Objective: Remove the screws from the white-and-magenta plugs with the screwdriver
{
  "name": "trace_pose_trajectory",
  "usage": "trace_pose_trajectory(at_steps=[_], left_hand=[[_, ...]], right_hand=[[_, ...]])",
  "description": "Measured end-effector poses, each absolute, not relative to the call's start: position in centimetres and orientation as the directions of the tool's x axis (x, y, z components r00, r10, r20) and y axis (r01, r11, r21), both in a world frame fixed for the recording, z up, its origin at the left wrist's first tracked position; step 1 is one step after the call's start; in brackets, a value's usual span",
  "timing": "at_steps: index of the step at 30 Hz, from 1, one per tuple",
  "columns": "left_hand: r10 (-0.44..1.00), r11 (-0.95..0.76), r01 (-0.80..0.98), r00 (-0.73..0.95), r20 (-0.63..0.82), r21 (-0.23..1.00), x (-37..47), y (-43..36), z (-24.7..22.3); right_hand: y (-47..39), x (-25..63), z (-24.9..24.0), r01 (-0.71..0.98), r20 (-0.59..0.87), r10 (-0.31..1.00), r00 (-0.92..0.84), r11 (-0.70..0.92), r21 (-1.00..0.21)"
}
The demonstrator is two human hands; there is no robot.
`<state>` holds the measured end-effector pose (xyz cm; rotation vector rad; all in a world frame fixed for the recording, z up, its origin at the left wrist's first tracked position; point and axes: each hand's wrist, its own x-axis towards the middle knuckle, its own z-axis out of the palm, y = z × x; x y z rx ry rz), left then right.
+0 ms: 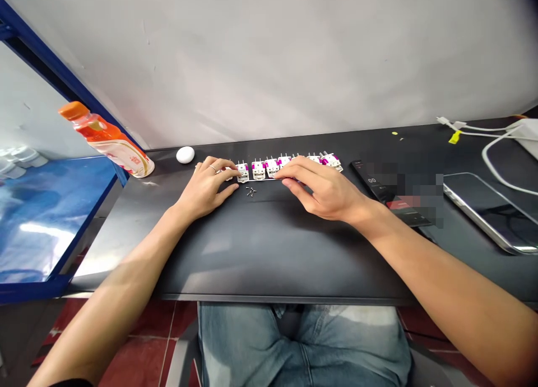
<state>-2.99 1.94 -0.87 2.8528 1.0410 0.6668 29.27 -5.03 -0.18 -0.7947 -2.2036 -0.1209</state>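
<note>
A row of small white plastic plug parts point(258, 170) with upright metal prongs and purple pieces stands near the back of the black table. My left hand point(205, 188), with a ring on one finger, rests at the row's left end. Its fingers are spread, and the fingertips touch or nearly touch a white plug part point(242, 173). Over the right half of the row reaches my right hand point(325, 188); its index fingertip is at a middle part, thumb slightly apart. Its palm hides some parts. Several tiny screws point(251, 191) lie in front of the row.
An orange-capped drink bottle point(111, 143) and a white rounded case point(185, 155) stand at the left. To the right lie a black device point(370, 179), partly pixelated, a phone point(491, 207) and white cables point(487, 151). The wall point(269, 67) rises behind the black table point(269, 252).
</note>
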Motion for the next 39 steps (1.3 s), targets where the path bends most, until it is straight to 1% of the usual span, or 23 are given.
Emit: trace_pose_trajectory(at_steps=[5, 9, 11, 13, 14, 15, 17, 19, 20, 21, 23, 24, 27, 30, 33, 37, 39], left_hand=[[0.611, -0.786, 0.588, 0.695, 0.378, 0.191, -2.7, 1.6, -0.8], [0.633, -0.769, 0.612, 0.693, 0.344, 0.184, -2.3, 1.6, -1.0], [0.632, -0.767, 0.62, 0.686, 0.36, 0.166, -2.2, 1.6, -1.1], [0.61, -0.778, 0.611, 0.677, 0.412, 0.148, -2.1, 1.5, -0.8], [0.595, -0.784, 0.604, 0.669, 0.445, 0.141, -2.2, 1.4, -0.5], [0.581, -0.789, 0.6, 0.658, 0.479, 0.133, -2.3, 1.1, -0.2], [0.551, -0.803, 0.585, 0.65, 0.523, 0.118, -2.4, 0.5, 0.7], [0.504, -0.841, 0.533, 0.704, 0.501, 0.097, -2.3, -0.4, 1.4], [0.459, -0.874, 0.477, 0.754, 0.471, 0.088, -2.2, -0.9, 1.6], [0.403, -0.909, 0.408, 0.805, 0.436, 0.086, -1.9, -1.3, 1.7], [0.313, -0.95, 0.29, 0.88, 0.356, 0.118, -1.3, -2.1, 1.7], [0.291, -0.956, 0.259, 0.901, 0.323, 0.139, -1.0, -2.4, 1.6], [0.289, -0.95, 0.241, 0.92, 0.263, 0.201, -0.5, -2.6, 1.3], [0.293, -0.934, 0.224, 0.927, 0.236, 0.279, -0.8, -2.1, 1.5], [0.277, -0.913, 0.187, 0.936, 0.215, 0.364, -1.2, -1.5, 1.6], [0.298, -0.864, 0.16, 0.927, 0.229, 0.477, -1.0, -1.3, 1.1], [0.323, -0.843, 0.159, 0.914, 0.247, 0.513, -0.8, -1.3, 0.7]], right_hand=[[-5.0, 29.3, -0.2, 0.571, 0.701, 0.49, -0.518, 0.808, -0.142], [-4.9, 29.2, -0.2, 0.574, 0.707, 0.489, -0.511, 0.806, -0.143], [-4.9, 29.1, -0.2, 0.566, 0.72, 0.481, -0.5, 0.811, -0.149], [-5.0, 29.0, 0.0, 0.557, 0.741, 0.487, -0.462, 0.81, -0.185], [-5.1, 29.0, 0.2, 0.557, 0.749, 0.514, -0.419, 0.797, -0.235], [-5.3, 28.9, 0.4, 0.553, 0.751, 0.559, -0.35, 0.771, -0.316], [-5.6, 28.9, 1.1, 0.489, 0.703, 0.688, -0.18, 0.683, -0.543], [-5.9, 29.0, 1.9, 0.353, 0.574, 0.816, -0.069, 0.558, -0.751], [-6.0, 29.1, 2.3, 0.296, 0.51, 0.858, -0.056, 0.503, -0.812], [-6.1, 29.2, 2.7, 0.267, 0.469, 0.882, -0.051, 0.465, -0.844], [-6.3, 29.2, 3.4, 0.272, 0.443, 0.896, -0.034, 0.434, -0.859], [-6.4, 29.2, 3.6, 0.284, 0.45, 0.893, -0.023, 0.437, -0.853], [-6.6, 29.1, 4.2, 0.292, 0.447, 0.892, -0.069, 0.447, -0.846], [-7.0, 28.7, 4.5, 0.309, 0.395, 0.902, -0.174, 0.431, -0.848], [-7.6, 28.1, 4.6, 0.319, 0.368, 0.905, -0.214, 0.421, -0.849], [-8.3, 27.0, 4.4, 0.305, 0.419, 0.879, -0.229, 0.474, -0.826], [-8.5, 26.5, 4.1, 0.307, 0.447, 0.856, -0.261, 0.513, -0.802]])
